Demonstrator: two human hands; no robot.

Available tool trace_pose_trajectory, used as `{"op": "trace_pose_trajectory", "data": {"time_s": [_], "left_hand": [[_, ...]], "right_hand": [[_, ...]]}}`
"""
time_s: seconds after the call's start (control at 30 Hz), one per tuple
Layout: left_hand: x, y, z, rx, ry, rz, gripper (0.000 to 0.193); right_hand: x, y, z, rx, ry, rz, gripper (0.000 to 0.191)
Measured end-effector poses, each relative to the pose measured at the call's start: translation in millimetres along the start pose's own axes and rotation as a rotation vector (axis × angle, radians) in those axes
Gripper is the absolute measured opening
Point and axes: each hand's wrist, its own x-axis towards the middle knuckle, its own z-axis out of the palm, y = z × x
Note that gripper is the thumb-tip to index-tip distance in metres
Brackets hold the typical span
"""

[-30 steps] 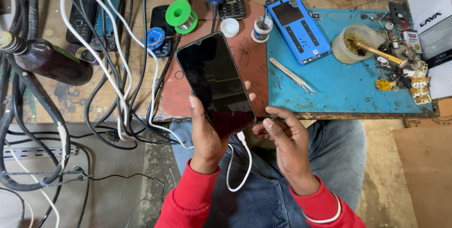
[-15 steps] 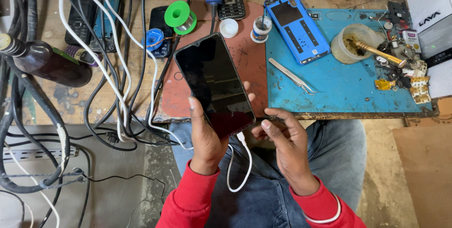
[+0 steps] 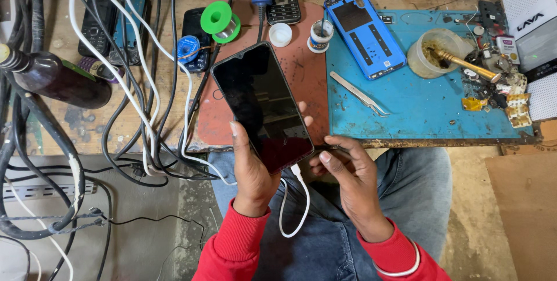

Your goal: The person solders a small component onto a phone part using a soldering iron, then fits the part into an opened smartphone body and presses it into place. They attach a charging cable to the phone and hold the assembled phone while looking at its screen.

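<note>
A black smartphone point(image 3: 261, 104) with a dark screen is held tilted over the front edge of the workbench. My left hand point(image 3: 252, 168) grips its lower part from underneath, thumb on the left edge. A white cable point(image 3: 296, 202) is plugged into the phone's bottom end and loops down over my jeans. My right hand point(image 3: 348, 179) hovers just right of the phone's lower corner, fingers curled, the fingertips close to the cable plug; whether it pinches anything is hidden.
A blue work mat point(image 3: 429, 101) holds metal tweezers point(image 3: 360, 93), a blue phone back cover point(image 3: 365, 31) and a cup with a brass tool point(image 3: 435, 55). A reddish pad point(image 3: 301, 72), green solder spool point(image 3: 217, 20), old phones and tangled cables point(image 3: 116, 84) fill the bench's left.
The phone and both hands have stayed nearly in place; my right hand's fingers shifted slightly near the phone's lower end.
</note>
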Motion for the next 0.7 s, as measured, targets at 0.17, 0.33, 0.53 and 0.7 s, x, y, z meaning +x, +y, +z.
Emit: {"op": "trace_pose_trajectory", "data": {"time_s": [0.17, 0.33, 0.53, 0.7], "left_hand": [[-0.6, -0.8, 0.3, 0.006, 0.012, -0.016, 0.087], [-0.3, 0.1, -0.3, 0.003, 0.001, -0.02, 0.088], [-0.4, -0.4, -0.1, -0.002, 0.01, -0.025, 0.087], [-0.8, -0.5, 0.1, 0.028, 0.001, -0.013, 0.086]], "right_hand": [[-2.8, 1.0, 1.2, 0.014, -0.016, 0.008, 0.032], [-3.5, 0.7, 2.9, 0.029, -0.011, 0.033, 0.035], [-4.2, -0.8, 3.8, 0.027, -0.015, 0.032, 0.035], [-3.2, -2.1, 4.0, 0.004, -0.02, 0.028, 0.035]]}}
